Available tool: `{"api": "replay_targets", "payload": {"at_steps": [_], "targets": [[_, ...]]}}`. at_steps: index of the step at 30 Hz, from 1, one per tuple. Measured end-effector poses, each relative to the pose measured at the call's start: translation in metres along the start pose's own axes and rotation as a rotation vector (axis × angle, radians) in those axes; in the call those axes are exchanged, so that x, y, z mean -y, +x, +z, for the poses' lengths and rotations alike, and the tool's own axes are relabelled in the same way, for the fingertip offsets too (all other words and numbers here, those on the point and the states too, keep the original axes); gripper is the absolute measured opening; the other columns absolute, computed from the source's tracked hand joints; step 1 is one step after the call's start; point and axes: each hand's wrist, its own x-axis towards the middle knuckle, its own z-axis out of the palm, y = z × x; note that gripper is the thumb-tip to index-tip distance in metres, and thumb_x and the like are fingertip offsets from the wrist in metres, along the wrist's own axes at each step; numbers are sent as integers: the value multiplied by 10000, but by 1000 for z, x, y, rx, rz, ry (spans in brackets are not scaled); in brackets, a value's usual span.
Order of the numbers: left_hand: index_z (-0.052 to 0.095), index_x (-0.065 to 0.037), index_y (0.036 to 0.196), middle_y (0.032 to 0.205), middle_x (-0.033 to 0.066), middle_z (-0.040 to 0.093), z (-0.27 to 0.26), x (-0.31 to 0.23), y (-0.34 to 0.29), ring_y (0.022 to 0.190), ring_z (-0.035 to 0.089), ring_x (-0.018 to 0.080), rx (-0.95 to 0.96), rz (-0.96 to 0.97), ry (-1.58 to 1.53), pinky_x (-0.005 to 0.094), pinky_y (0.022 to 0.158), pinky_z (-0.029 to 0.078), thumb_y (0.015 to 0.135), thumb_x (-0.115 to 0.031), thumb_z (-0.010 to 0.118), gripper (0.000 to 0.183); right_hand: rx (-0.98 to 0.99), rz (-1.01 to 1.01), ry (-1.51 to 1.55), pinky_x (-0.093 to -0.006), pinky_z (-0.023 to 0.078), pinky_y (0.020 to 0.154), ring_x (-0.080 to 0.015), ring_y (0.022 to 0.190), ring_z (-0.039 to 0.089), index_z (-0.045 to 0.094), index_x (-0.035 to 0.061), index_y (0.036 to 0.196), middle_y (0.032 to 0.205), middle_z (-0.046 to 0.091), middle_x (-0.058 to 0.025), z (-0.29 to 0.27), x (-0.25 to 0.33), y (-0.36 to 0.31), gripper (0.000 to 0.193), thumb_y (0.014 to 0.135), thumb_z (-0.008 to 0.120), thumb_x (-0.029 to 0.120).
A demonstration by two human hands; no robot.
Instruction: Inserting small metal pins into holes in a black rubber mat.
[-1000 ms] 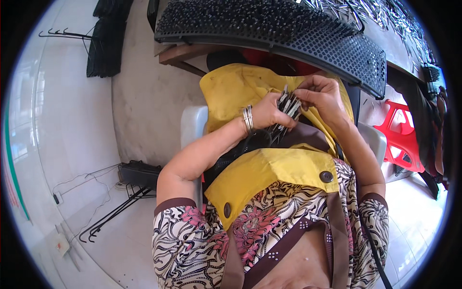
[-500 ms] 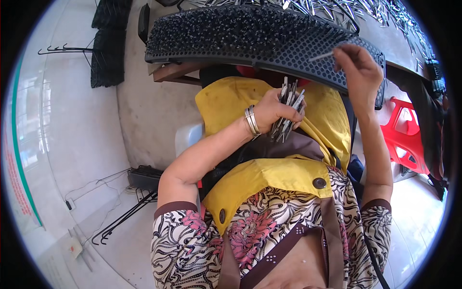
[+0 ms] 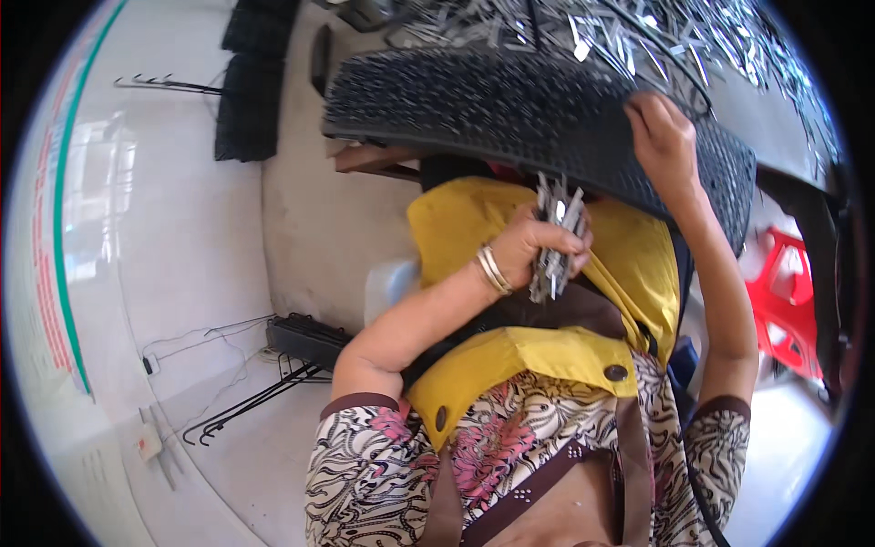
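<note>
Left hand [image 3: 533, 246] grips a full bundle of metal pins [image 3: 556, 239] below the mat [image 3: 510, 109]; right hand [image 3: 663, 137] pinches at the mat's edge, grip closed. Most pins remain unplaced.

Left hand [image 3: 533, 244] closed around a bundle of metal pieces [image 3: 554, 239], held upright above a yellow apron [image 3: 538, 365]; bangles [image 3: 492, 269] on the left wrist; right hand [image 3: 663, 137] raised, resting on a black studded mat [image 3: 492, 105]; loose metal pieces [image 3: 656, 41] lie beyond the mat; red stool [image 3: 784, 305] at right; black wire racks [image 3: 264, 397] on the floor at left.
</note>
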Motion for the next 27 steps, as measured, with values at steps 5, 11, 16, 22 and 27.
{"api": "replay_targets", "payload": {"at_steps": [5,11,16,22,27], "targets": [[522,-39,845,668,87,555,0,10,3,545,574,201,54,22,-3,301,479,472,645,10,615,226,221,90,-112,-400,419,590,-380,700,535,513,-15,772,745,535,-189,-8,3,11,47,734,529,-38],[517,-34,856,672,90,543,6,9,-3,550,558,195,66,108,23,295,468,456,636,-11,630,249,450,-97,-232,-455,411,595,-395,698,525,446,-23,702,706,522,-197,-1,2,22,130,596,472,-94],[508,-33,867,697,94,552,16,4,-3,554,565,190,-2,130,0,299,458,473,650,6,605,241,250,13,-175,-378,453,619,-341,706,573,528,-30,1008,807,582,-188,-10,8,1,259,760,579,24],[519,-22,890,713,88,571,30,-7,-2,563,570,185,-200,338,-30,290,491,488,665,38,579,240,332,584,682,-248,461,652,-116,732,559,529,-51,1017,869,595,-92,-28,83,-47,283,827,587,150],[506,-11,914,727,88,562,48,-7,0,599,572,179,-156,512,-51,283,539,487,639,72,593,300,474,877,1324,-255,487,681,-115,754,566,482,-32,1085,894,559,-51,-25,96,-70,349,863,526,233]]}}
